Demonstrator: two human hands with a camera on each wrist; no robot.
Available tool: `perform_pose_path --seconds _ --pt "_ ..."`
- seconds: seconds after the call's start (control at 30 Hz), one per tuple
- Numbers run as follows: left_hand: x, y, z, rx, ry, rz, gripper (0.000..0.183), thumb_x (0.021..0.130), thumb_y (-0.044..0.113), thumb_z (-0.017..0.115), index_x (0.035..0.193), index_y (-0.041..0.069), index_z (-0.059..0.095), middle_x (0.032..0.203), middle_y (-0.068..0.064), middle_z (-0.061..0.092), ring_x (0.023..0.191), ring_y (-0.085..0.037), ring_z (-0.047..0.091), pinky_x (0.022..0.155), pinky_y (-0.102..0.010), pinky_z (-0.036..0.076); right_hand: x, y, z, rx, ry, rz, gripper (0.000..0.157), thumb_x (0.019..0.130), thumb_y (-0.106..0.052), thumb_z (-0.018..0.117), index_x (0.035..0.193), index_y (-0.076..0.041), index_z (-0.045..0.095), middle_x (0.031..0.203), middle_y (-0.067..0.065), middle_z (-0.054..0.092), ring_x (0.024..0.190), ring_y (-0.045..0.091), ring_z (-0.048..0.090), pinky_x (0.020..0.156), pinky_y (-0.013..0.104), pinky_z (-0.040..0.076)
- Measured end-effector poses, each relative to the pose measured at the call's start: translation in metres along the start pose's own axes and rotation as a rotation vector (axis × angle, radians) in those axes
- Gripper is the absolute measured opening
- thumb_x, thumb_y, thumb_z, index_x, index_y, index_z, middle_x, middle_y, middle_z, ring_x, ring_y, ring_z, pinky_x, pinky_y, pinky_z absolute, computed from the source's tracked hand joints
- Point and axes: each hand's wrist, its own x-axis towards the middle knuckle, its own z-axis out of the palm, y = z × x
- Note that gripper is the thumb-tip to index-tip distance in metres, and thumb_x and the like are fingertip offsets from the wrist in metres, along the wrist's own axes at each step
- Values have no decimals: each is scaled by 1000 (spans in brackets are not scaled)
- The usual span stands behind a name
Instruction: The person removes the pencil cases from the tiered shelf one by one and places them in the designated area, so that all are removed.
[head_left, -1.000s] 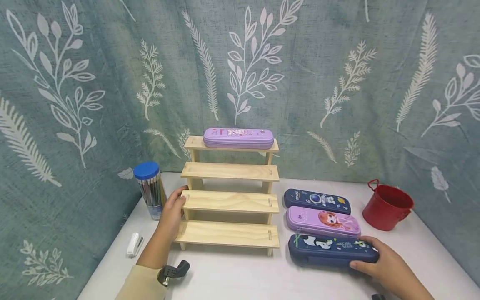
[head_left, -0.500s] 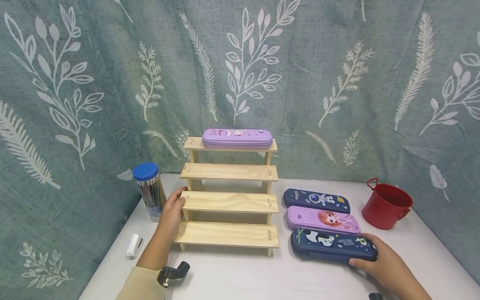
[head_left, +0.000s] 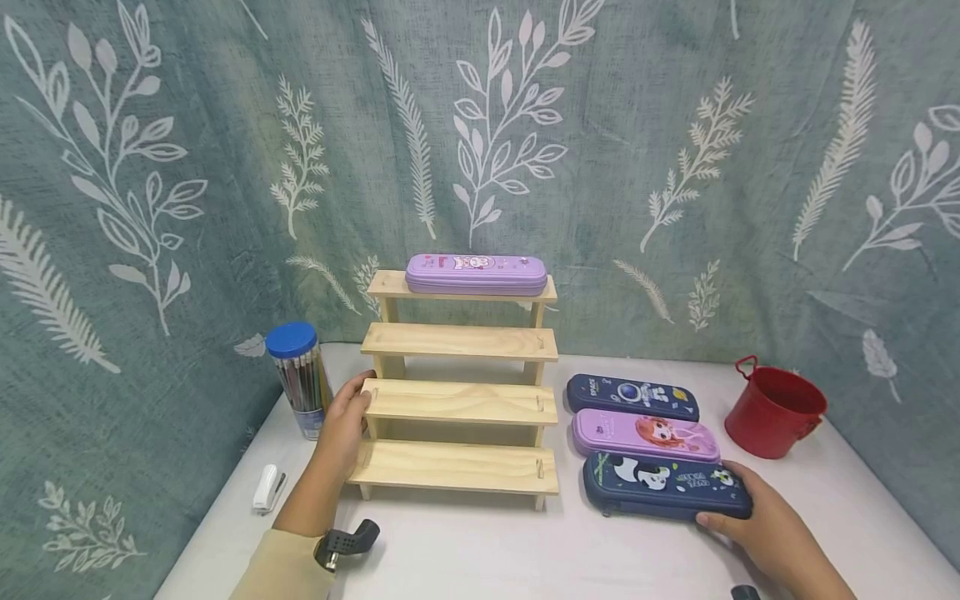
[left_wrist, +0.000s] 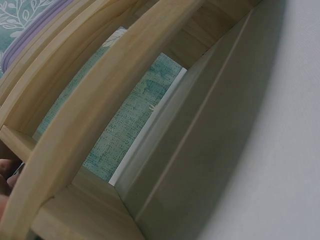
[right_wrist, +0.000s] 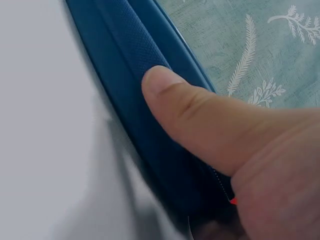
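Note:
My right hand (head_left: 765, 517) grips the right end of a dark blue pencil case (head_left: 667, 485) with a panda on its lid. In the right wrist view the thumb presses on the side of this pencil case (right_wrist: 132, 95); the other fingers are mostly hidden. Whether its underside touches the table, I cannot tell. A four-step wooden display shelf (head_left: 457, 402) stands to its left. My left hand (head_left: 343, 425) holds the left end of the shelf's second board from the bottom. A lilac pencil case (head_left: 476, 275) lies on the top board.
Behind the panda case lie a pink pencil case (head_left: 645, 435) with a girl and a navy one (head_left: 632, 397) with an astronaut. A red bucket (head_left: 774, 412) stands at the right. Left of the shelf are a blue-lidded pencil tub (head_left: 302, 379) and a white stapler (head_left: 267, 488).
The panda pencil case, in my right hand, has shifted slightly away from me toward the pink one and now covers part of its front edge. My left hand keeps its place on the shelf.

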Motion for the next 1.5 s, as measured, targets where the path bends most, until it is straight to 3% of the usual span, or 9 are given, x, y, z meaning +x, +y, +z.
perform_pose_path --seconds 0.2,0.4,0.63,0.77,0.87,1.03,1.17,1.37,1.5 --pt "0 -1 -3 -10 2 1 48 112 27 39 159 15 40 168 -11 34 157 -34 30 129 -57 23 3 0 1 5 -11 3 143 62 -71 88 161 4 17 153 43 31 135 63 33 106 81 35" --pt "0 -3 -5 -24 3 3 48 112 26 39 158 14 41 167 -11 34 157 -33 30 129 -56 23 2 -4 2 7 -4 -69 141 67 -69 88 160 8 15 151 43 32 134 62 35 107 81 35" --pt "0 -4 -8 -24 8 -8 48 112 27 41 158 14 43 166 -10 37 156 -33 33 129 -56 24 -9 -28 -3 11 107 -179 139 73 -68 86 160 12 12 152 46 26 138 64 28 106 83 31" --pt "0 -4 -9 -30 13 -5 48 112 28 41 158 14 42 166 -11 36 156 -33 32 129 -57 24 -13 -64 -13 8 184 -263 133 73 -63 88 163 5 17 155 42 27 140 63 28 105 85 30" --pt "0 -4 -8 -46 11 -11 48 112 28 41 158 14 42 166 -11 36 156 -33 32 129 -58 22 -14 -96 -21 -14 228 -382 124 75 -54 92 162 1 24 156 38 33 142 60 31 105 83 33" --pt "1 -3 -3 -63 5 -30 49 112 29 45 158 14 42 167 -11 36 156 -32 32 129 -56 23 -5 -154 -41 -122 254 -545 116 76 -45 94 162 -2 29 159 32 34 146 55 33 111 77 35" --pt "1 -1 -1 -55 4 -23 49 112 28 44 158 12 42 167 -11 36 157 -32 31 129 -55 23 16 -203 -57 -207 256 -605 113 79 -48 91 163 -3 29 161 30 34 147 52 35 116 71 35" --pt "3 0 -2 -46 -3 -6 48 112 28 42 157 13 43 165 -10 38 156 -31 33 129 -54 24 54 -273 -74 -164 256 -673 107 87 -47 85 164 -2 26 161 31 33 150 51 32 120 68 31" --pt "4 -1 -2 -54 -1 -6 47 112 28 42 156 14 44 165 -10 38 155 -31 34 129 -53 26 74 -306 -81 -174 284 -694 114 84 -57 84 165 -6 24 163 28 32 152 48 31 121 66 32"
